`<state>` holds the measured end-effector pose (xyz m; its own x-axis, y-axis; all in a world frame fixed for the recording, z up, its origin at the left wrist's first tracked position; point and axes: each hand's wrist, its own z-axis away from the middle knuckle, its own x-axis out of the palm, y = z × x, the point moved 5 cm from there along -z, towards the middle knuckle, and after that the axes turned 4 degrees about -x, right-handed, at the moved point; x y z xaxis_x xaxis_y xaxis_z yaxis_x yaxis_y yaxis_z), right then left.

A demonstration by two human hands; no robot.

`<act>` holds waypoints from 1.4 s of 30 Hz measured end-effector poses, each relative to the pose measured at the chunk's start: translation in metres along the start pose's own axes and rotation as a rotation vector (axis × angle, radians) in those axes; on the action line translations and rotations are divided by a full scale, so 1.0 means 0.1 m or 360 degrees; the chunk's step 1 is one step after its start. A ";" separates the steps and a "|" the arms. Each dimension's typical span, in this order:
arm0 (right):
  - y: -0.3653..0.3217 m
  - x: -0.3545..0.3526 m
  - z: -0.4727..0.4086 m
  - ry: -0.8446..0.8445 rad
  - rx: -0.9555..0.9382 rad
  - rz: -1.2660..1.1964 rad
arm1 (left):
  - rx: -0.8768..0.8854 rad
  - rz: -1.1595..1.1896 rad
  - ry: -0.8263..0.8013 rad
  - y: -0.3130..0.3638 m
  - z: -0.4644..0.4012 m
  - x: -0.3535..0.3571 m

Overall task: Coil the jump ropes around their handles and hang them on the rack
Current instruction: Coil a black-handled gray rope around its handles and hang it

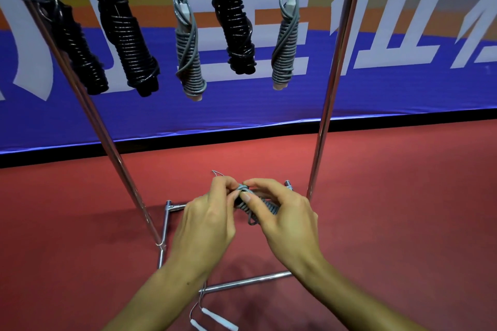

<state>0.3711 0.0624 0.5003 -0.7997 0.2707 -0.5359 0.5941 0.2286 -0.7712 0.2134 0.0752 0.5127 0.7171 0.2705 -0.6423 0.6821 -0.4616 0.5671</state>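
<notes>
- Hanging along the rack (326, 105) from its top bar, five coiled ropes run left to right: a black bundle (80, 54), a second black bundle (129, 43), a grey bundle (189, 45), a third black bundle (236, 27) and a second grey bundle (286, 37); hooks to the right of the last one look free, though the bar's far end is cut off by the frame.
- Slanting down at the left, the rack's chrome leg (107, 140) narrows the room on that side; its floor bars (247, 281) lie just beneath the forearms and could catch a trailing cord.
- Gripping one end of the grey jump rope (265, 207), the left hand (207, 223) has its fingers curled round the handles, held low between the two uprights.
- Pinching a turn of cord near the top of the coil, the right hand (285, 220) has thumb and forefinger closed on it; a small loop hangs below.
- Judging by its look, the rope is light, thin and springy, and likely slick, so turns may slip off unless the last loop is tucked tight; holding the stiff handles and keeping the cord taut seems safest.
- Lying on the red floor (403, 209) near the left forearm, two white handles (215, 317) of another rope wait uncoiled.
- Lifting straight up between the uprights looks open.
</notes>
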 end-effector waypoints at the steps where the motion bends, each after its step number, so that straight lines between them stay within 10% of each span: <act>1: 0.03 -0.01 -0.01 -0.0024 0.0042 -0.0034 | -0.0038 0.0087 -0.0108 -0.04 -0.03 -0.01; 6: 0.07 -0.04 -0.04 -0.0170 0.0177 -0.0109 | -0.0162 0.0466 -0.0446 -0.17 -0.11 -0.06; 26: 0.12 0.05 0.01 -0.0154 0.0192 -0.0007 | -0.0588 0.0608 -0.0181 -0.18 -0.04 0.06; 36: -0.06 -0.05 -0.06 -0.0329 -0.0472 0.0474 | -0.1250 0.1253 -0.0544 -0.36 -0.07 -0.04; 42: -0.07 -0.06 -0.06 -0.0434 -0.0652 0.0430 | -0.1165 0.1152 -0.0624 -0.38 -0.03 -0.05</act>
<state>0.3724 0.0648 0.5105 -0.5756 0.1311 -0.8072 0.7224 0.5440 -0.4267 0.1846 0.0942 0.4956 0.9747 -0.2087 -0.0802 0.1315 0.2447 0.9607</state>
